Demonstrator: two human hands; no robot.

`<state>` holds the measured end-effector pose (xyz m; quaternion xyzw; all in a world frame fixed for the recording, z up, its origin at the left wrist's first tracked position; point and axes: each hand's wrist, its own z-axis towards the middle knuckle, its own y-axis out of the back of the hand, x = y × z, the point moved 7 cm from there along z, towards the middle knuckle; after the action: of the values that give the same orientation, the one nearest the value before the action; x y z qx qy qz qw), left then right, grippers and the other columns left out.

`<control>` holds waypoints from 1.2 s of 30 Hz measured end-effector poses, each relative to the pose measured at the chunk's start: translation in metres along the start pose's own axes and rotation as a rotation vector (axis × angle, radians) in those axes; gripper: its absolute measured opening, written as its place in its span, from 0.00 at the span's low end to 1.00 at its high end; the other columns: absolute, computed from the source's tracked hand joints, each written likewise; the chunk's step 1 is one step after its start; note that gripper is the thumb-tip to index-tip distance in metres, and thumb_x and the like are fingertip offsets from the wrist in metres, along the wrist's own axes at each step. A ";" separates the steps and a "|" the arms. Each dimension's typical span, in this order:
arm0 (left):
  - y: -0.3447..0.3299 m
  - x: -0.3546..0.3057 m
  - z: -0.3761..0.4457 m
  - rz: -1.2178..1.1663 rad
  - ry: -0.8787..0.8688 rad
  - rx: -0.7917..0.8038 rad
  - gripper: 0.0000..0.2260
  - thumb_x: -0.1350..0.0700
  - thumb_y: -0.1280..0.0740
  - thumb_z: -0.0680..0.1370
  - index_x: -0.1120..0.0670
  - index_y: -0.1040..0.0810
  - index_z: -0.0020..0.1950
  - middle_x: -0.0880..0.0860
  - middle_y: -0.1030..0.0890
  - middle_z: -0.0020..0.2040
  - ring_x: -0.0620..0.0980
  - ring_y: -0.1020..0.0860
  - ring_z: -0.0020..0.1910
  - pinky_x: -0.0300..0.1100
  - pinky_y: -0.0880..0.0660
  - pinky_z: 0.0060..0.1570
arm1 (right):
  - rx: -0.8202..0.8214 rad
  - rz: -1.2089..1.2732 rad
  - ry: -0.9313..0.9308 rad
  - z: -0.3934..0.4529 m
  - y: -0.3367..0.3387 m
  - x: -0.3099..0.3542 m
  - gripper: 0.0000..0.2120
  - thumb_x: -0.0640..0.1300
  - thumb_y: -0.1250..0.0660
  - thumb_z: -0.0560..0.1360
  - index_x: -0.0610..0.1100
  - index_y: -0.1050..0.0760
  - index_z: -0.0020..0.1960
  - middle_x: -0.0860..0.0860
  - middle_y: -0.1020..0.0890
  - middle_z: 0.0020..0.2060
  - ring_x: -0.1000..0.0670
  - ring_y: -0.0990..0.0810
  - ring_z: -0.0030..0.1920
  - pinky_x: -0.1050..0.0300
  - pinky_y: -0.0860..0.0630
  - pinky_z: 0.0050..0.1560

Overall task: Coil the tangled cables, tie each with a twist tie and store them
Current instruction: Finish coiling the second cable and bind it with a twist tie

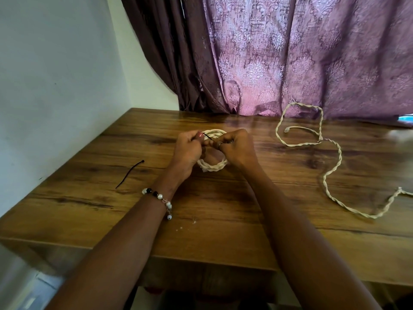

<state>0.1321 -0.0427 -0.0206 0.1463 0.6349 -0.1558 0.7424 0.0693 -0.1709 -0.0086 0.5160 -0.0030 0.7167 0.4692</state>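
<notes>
Coil (212,166) sits mid-table, held between both hands. Left hand (187,151) and right hand (238,147) pinch the black tie (207,136) on its far side. If fingers slip, the coil could spring loose.

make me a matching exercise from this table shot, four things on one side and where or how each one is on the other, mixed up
Things:
1. coiled cable
2. loose cable
3. spare twist tie
4. beaded bracelet

Place or state:
A. lies alone on the wooden table, left of both hands
B. worn on the left wrist
C. sprawls uncoiled on the right of the table
D. held between the left hand and right hand, a black tie at its top

Pairs: 1-D, 2-C, 3-A, 4-B
</notes>
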 end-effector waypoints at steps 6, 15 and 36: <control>0.000 0.001 0.002 0.030 -0.034 0.019 0.12 0.60 0.42 0.82 0.55 0.21 0.43 0.53 0.20 0.39 0.48 0.22 0.38 0.40 0.25 0.35 | -0.025 0.020 -0.003 -0.002 -0.001 0.002 0.02 0.36 0.27 0.67 0.40 0.15 0.39 0.43 0.15 0.33 0.44 0.17 0.38 0.45 0.21 0.39; 0.011 0.003 0.008 0.100 -0.117 -0.150 0.10 0.63 0.41 0.81 0.64 0.20 0.52 0.58 0.17 0.45 0.55 0.18 0.44 0.47 0.20 0.45 | 0.296 0.204 -0.152 -0.011 -0.013 0.007 0.09 0.28 0.34 0.69 0.38 0.18 0.36 0.50 0.18 0.31 0.57 0.23 0.33 0.59 0.27 0.37; 0.016 -0.030 -0.010 0.367 -0.505 -0.310 0.14 0.58 0.41 0.81 0.62 0.23 0.63 0.60 0.18 0.55 0.53 0.21 0.54 0.39 0.26 0.52 | 0.073 0.340 -0.462 -0.016 -0.005 0.002 0.09 0.42 0.38 0.57 0.42 0.19 0.27 0.45 0.17 0.27 0.43 0.18 0.49 0.43 0.22 0.56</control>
<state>0.1258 -0.0231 0.0079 0.1002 0.4103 0.0472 0.9052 0.0607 -0.1586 -0.0169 0.6741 -0.1705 0.6482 0.3105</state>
